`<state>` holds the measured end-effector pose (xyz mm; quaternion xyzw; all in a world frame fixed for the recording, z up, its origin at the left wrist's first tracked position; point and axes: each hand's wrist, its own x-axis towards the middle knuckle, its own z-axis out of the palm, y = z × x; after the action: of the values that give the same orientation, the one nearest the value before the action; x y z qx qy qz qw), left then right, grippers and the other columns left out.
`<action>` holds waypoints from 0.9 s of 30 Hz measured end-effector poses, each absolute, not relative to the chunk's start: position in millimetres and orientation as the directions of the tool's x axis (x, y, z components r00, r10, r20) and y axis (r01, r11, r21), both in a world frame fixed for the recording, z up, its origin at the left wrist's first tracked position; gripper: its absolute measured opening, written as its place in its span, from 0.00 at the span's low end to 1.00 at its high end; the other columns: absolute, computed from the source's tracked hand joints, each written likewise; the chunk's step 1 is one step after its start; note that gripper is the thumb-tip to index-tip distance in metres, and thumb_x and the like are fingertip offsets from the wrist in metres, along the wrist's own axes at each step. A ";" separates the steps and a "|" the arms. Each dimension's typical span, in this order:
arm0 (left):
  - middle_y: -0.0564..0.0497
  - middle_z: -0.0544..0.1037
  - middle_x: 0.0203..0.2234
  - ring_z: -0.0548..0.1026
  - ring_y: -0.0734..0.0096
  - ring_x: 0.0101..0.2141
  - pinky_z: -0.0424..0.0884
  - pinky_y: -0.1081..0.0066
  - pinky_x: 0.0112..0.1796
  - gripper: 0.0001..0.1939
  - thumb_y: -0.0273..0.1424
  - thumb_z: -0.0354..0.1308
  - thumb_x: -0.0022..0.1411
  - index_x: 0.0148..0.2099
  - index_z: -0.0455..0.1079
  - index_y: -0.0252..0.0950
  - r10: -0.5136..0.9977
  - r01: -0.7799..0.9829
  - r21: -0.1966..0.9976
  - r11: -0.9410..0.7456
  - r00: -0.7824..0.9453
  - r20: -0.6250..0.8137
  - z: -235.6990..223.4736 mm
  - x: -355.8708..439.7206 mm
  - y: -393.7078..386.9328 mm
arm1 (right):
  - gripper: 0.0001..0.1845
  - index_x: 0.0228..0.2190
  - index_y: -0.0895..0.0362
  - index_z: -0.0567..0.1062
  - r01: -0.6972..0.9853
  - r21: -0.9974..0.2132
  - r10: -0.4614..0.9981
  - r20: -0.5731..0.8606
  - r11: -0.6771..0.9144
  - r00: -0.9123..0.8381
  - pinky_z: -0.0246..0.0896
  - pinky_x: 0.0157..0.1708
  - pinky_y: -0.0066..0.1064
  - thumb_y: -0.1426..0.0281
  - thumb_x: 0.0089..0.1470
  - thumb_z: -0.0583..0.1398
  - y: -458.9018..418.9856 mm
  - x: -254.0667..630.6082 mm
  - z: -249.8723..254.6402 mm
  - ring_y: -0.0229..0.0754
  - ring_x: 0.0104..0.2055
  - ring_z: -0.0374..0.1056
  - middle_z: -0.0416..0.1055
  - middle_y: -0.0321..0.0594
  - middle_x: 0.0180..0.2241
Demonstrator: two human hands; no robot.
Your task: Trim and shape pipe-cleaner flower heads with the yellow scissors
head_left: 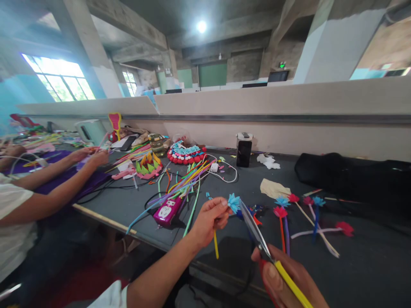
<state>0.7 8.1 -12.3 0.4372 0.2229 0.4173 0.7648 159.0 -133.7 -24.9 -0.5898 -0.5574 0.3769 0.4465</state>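
The left hand (214, 216) pinches a spiky blue flower (234, 203) fanning out rightward beyond it, a thin yellow stem (216, 246) hanging below, while the right hand (297, 278) grips shiny metal scissors (260, 245) whose tapering blades (253, 223) slant up-left toward the flower.

I can read no text here; the green sign (282, 65) far back is too small.

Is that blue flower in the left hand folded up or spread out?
Spread out: on the blue flower, pinched in the left hand, the pointed tips fan apart.
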 end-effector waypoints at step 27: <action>0.63 0.49 0.13 0.45 0.85 0.13 0.41 0.75 0.18 0.17 0.39 0.60 0.58 0.25 0.64 0.33 0.831 -0.412 0.845 0.340 0.553 -0.065 -9.2 4.2 -0.4 | 0.22 0.44 0.55 0.69 0.956 -0.229 0.889 0.455 0.185 -0.063 0.70 0.20 0.29 0.52 0.60 0.51 -126.7 172.7 -56.2 0.47 0.25 0.78 0.80 0.42 0.28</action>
<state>4.2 -0.4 -9.2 0.4131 0.2536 0.3991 0.7783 172.7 -126.7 -56.2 -0.6351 -0.7260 -0.0658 0.2555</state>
